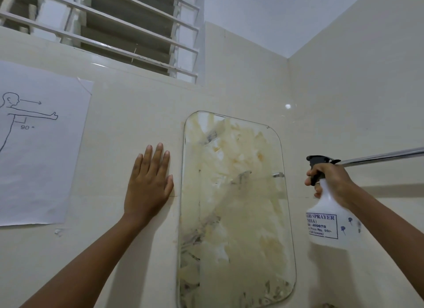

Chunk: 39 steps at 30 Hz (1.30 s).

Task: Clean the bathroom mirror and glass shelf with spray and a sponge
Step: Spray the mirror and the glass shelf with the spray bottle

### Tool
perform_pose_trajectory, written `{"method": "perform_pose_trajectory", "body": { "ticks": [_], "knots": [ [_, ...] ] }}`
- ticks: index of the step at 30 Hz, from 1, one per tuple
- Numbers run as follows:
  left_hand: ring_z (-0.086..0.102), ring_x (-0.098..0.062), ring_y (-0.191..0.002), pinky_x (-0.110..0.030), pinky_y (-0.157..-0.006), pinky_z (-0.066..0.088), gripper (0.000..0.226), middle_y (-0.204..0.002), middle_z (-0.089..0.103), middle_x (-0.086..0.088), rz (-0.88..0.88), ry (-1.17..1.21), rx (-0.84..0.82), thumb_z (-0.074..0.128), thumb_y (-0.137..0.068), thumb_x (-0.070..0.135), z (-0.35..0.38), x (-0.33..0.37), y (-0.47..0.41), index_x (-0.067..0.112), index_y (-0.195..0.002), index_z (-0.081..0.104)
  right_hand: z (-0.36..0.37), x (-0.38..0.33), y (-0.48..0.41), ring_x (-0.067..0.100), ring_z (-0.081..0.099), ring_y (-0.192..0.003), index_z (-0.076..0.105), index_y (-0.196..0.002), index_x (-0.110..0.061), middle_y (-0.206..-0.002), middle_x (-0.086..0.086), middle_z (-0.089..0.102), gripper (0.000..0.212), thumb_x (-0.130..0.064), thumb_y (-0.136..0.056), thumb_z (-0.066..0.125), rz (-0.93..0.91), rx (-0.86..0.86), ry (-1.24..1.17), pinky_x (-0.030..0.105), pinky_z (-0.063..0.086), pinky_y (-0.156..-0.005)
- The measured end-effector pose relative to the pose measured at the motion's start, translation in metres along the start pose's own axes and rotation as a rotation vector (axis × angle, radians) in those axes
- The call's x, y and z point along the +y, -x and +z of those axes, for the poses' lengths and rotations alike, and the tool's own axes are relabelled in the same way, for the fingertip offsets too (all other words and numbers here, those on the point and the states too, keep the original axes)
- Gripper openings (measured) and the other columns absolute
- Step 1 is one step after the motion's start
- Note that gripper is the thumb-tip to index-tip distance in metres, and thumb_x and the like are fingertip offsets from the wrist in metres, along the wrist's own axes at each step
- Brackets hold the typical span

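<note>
White spray bottle (332,218) is gripped in the right hand (330,179), nozzle aimed left at the smeared upright mirror (234,204) just beside it; left hand (149,181) lies flat, fingers together, on tile left of the mirror

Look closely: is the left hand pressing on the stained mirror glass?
No, the left hand lies flat on the cream wall tile beside the rounded mirror.

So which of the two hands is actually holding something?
The right hand: it grips the spray bottle by its trigger neck, beside the mirror. The left hand lies flat and empty on the wall tile.
</note>
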<state>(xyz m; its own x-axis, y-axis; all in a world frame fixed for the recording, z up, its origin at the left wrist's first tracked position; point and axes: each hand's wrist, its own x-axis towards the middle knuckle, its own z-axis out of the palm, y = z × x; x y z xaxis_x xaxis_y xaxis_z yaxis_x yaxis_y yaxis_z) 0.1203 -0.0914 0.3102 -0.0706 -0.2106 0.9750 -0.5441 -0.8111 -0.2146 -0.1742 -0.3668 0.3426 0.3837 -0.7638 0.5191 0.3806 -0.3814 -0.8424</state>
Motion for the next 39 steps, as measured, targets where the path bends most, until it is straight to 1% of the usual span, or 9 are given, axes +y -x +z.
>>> {"method": "perform_pose_trajectory", "body": {
  "ticks": [4, 9, 14, 18, 22, 27, 31, 36, 39],
  "knots": [
    [0.013, -0.034, -0.144, -0.048, -0.117, 0.017, 0.061, -0.155, 0.018, -0.018, -0.004, 0.006, -0.010, 0.023, -0.094, 0.035, -0.001, 0.000, 0.000, 0.004, -0.146, 0.024, 0.015, -0.002, 0.006, 0.015, 0.035, -0.033, 0.055, -0.083, -0.002, -0.080, 0.020, 0.067, 0.013, -0.003, -0.079, 0.042, 0.002, -0.104, 0.007, 0.024, 0.037, -0.043],
    [0.014, -0.034, -0.144, -0.048, -0.116, 0.017, 0.060, -0.155, 0.019, -0.018, -0.002, 0.006, -0.002, 0.024, -0.093, 0.035, -0.001, -0.001, 0.000, 0.004, -0.145, 0.025, 0.038, -0.023, 0.002, 0.016, 0.035, -0.029, 0.052, -0.073, 0.001, -0.067, 0.020, 0.058, 0.011, 0.000, -0.078, 0.043, -0.061, -0.079, -0.052, 0.023, 0.036, -0.041],
    [0.014, -0.034, -0.144, -0.048, -0.116, 0.017, 0.060, -0.155, 0.019, -0.017, -0.003, 0.009, 0.006, 0.026, -0.093, 0.034, 0.001, -0.001, -0.001, 0.004, -0.145, 0.025, 0.057, -0.038, -0.001, 0.016, 0.033, -0.031, 0.053, -0.083, 0.002, -0.079, 0.023, 0.064, 0.012, -0.001, -0.076, 0.043, -0.049, -0.138, -0.035, 0.021, 0.037, -0.038],
    [0.015, -0.034, -0.143, -0.048, -0.116, 0.017, 0.060, -0.154, 0.020, -0.017, 0.000, -0.001, 0.014, 0.027, -0.093, 0.034, 0.001, 0.000, 0.000, 0.004, -0.145, 0.025, 0.073, -0.047, 0.000, 0.016, 0.033, -0.030, 0.051, -0.072, 0.000, -0.067, 0.020, 0.056, 0.008, 0.000, -0.074, 0.043, -0.079, -0.138, -0.043, 0.024, 0.035, -0.044],
    [0.014, -0.034, -0.144, -0.048, -0.116, 0.017, 0.060, -0.155, 0.019, -0.017, 0.001, -0.003, 0.009, 0.027, -0.093, 0.034, 0.001, -0.001, 0.000, 0.005, -0.145, 0.024, 0.087, -0.053, 0.009, 0.014, 0.034, -0.031, 0.053, -0.083, 0.001, -0.082, 0.024, 0.065, 0.014, -0.003, -0.074, 0.042, -0.063, -0.255, -0.021, 0.022, 0.036, -0.041],
    [0.013, -0.034, -0.144, -0.048, -0.116, 0.018, 0.058, -0.155, 0.018, -0.017, -0.008, 0.001, 0.013, 0.026, -0.094, 0.031, 0.001, 0.000, 0.000, 0.005, -0.146, 0.023, 0.107, -0.060, 0.024, 0.016, 0.034, -0.030, 0.053, -0.079, 0.001, -0.068, 0.020, 0.058, 0.012, -0.004, -0.075, 0.042, -0.115, -0.332, 0.025, 0.020, 0.036, -0.038],
    [0.015, -0.034, -0.143, -0.048, -0.116, 0.018, 0.056, -0.154, 0.020, -0.017, 0.000, 0.002, 0.028, 0.027, -0.092, 0.022, 0.000, 0.000, 0.001, 0.005, -0.145, 0.026, 0.115, -0.060, 0.038, 0.016, 0.033, -0.033, 0.054, -0.086, 0.001, -0.077, 0.023, 0.064, 0.017, -0.005, -0.076, 0.041, -0.110, -0.428, 0.049, 0.021, 0.035, -0.039],
    [0.015, -0.035, -0.143, -0.048, -0.117, 0.017, 0.057, -0.154, 0.020, -0.017, 0.005, 0.009, 0.029, 0.027, -0.091, 0.020, 0.000, -0.001, 0.002, 0.004, -0.145, 0.025, 0.120, -0.052, 0.053, 0.017, 0.034, -0.031, 0.052, -0.079, 0.001, -0.065, 0.020, 0.056, 0.012, -0.003, -0.077, 0.041, -0.111, -0.419, 0.059, 0.021, 0.035, -0.039],
    [0.015, -0.035, -0.143, -0.048, -0.116, 0.018, 0.056, -0.154, 0.021, -0.018, 0.004, 0.018, 0.027, 0.026, -0.092, 0.022, 0.000, -0.001, 0.001, 0.004, -0.145, 0.025, 0.112, -0.042, 0.057, 0.017, 0.034, -0.032, 0.055, -0.085, 0.001, -0.076, 0.026, 0.064, 0.016, -0.004, -0.078, 0.041, -0.086, -0.449, 0.060, 0.022, 0.036, -0.040]
  ]
}}
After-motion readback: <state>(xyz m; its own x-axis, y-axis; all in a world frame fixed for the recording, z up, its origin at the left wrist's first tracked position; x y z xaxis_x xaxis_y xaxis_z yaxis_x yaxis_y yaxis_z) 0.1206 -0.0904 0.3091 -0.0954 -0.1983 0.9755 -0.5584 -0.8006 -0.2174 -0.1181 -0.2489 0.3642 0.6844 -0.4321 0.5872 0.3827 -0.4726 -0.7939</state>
